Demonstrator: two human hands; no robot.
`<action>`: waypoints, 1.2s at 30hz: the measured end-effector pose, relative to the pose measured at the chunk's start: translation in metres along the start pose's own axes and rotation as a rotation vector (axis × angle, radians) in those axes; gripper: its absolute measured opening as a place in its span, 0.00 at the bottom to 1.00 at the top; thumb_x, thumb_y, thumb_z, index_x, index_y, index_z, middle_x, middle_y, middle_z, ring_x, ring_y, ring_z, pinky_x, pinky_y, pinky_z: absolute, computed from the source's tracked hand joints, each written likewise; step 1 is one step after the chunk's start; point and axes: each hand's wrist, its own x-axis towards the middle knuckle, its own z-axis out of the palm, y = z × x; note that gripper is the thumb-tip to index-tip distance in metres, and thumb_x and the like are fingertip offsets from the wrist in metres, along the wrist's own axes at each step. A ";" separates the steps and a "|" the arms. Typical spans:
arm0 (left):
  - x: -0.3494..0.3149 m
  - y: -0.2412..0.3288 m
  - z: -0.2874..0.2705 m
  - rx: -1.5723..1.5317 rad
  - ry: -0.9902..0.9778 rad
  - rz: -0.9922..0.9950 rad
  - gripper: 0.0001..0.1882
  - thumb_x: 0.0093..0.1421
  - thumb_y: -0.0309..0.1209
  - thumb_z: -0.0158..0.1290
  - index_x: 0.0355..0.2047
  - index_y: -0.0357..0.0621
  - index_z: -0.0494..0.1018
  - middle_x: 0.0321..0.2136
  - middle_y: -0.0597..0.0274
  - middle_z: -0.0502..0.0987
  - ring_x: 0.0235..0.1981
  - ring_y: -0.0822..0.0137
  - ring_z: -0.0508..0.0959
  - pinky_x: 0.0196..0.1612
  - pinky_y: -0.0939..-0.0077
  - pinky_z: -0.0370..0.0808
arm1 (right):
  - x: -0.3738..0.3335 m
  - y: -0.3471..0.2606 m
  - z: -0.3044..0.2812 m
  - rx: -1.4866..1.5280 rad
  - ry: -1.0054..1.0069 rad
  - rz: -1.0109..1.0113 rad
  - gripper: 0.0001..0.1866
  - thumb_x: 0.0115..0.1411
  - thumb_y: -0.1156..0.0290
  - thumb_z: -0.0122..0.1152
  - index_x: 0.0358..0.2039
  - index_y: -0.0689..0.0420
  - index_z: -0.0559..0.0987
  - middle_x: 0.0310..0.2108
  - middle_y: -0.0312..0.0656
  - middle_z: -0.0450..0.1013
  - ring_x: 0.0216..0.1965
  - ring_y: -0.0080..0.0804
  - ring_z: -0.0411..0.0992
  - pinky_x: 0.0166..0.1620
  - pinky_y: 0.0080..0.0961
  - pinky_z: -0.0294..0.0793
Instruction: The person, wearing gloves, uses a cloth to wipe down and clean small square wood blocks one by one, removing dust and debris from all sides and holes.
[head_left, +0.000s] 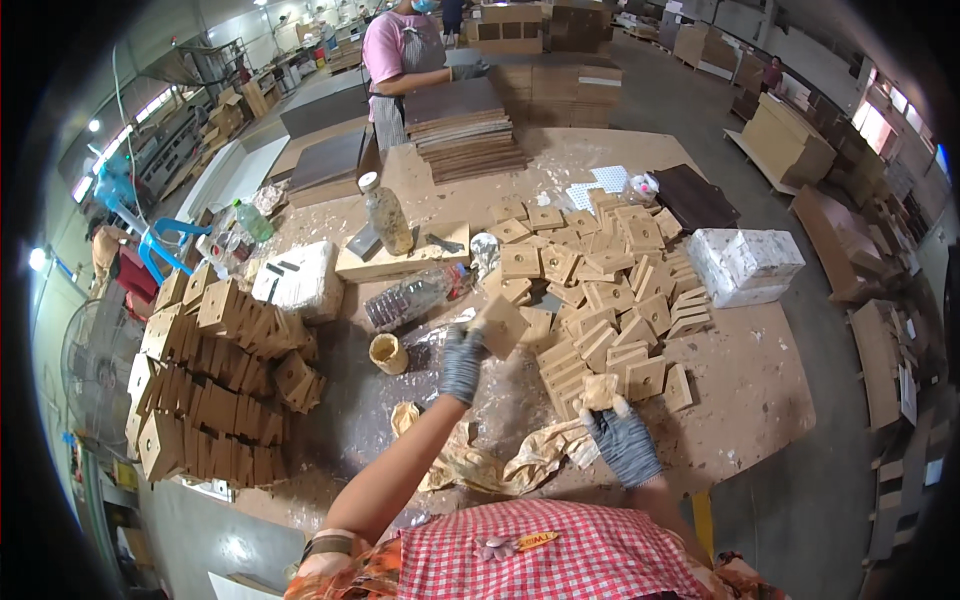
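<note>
Crumpled rags [500, 462] are lying nearest us on the worktop [740, 390]. We are gripping a square wooden block [500, 326] in our left hand [462, 362], lifting it flat-faced and tilted toward the glue cup [388, 353], while our right hand [622, 440] is pinching a cloth wad [600, 390] by the block pile [600, 290].

I read this as a woodworking factory floor: a big hall with a concrete floor [700, 110], and stacks of cut boards [785, 140] on pallets along the aisle. The workbench [760, 390] in front of me is smeared with glue and heaped with small square wooden blocks [600, 290], more piled at the left [215, 380]. A person in an apron [400, 60] works beside a stack of dark panels [465, 130].
</note>
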 end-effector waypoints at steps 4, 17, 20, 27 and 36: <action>-0.054 0.048 -0.020 -0.471 -0.183 -0.511 0.16 0.59 0.34 0.53 0.45 0.38 0.70 0.39 0.55 0.76 0.37 0.62 0.78 0.37 0.69 0.80 | 0.017 0.001 -0.017 2.168 0.067 0.465 0.21 0.69 0.68 0.32 0.60 0.60 0.58 0.62 0.39 0.56 0.62 0.32 0.55 0.62 0.32 0.57; -0.155 0.104 -0.013 0.246 -0.111 -0.224 0.25 0.51 0.40 0.61 0.44 0.33 0.73 0.32 0.54 0.79 0.33 0.67 0.79 0.38 0.73 0.74 | 0.047 0.007 -0.099 2.425 0.352 0.319 0.22 0.60 0.72 0.55 0.54 0.62 0.68 0.52 0.45 0.68 0.52 0.33 0.68 0.55 0.29 0.67; -0.159 0.106 -0.012 0.500 -0.097 -0.086 0.26 0.50 0.46 0.62 0.37 0.32 0.76 0.24 0.50 0.79 0.24 0.66 0.79 0.30 0.71 0.74 | 0.050 0.016 -0.137 2.462 0.450 0.248 0.20 0.58 0.74 0.58 0.52 0.60 0.71 0.49 0.42 0.68 0.50 0.35 0.69 0.55 0.28 0.67; -0.157 0.129 -0.009 0.398 -0.305 -0.333 0.23 0.51 0.34 0.61 0.45 0.36 0.72 0.33 0.58 0.78 0.35 0.69 0.77 0.39 0.77 0.74 | 0.063 0.009 -0.148 1.761 0.505 0.070 0.19 0.57 0.73 0.58 0.51 0.55 0.73 0.50 0.42 0.65 0.51 0.34 0.66 0.54 0.26 0.65; -0.155 0.098 -0.002 -0.123 -0.182 -0.368 0.22 0.56 0.34 0.58 0.47 0.34 0.70 0.35 0.59 0.78 0.36 0.73 0.77 0.38 0.79 0.74 | 0.074 0.010 -0.145 2.080 0.447 0.224 0.18 0.58 0.74 0.57 0.50 0.56 0.73 0.49 0.41 0.65 0.52 0.32 0.65 0.55 0.25 0.64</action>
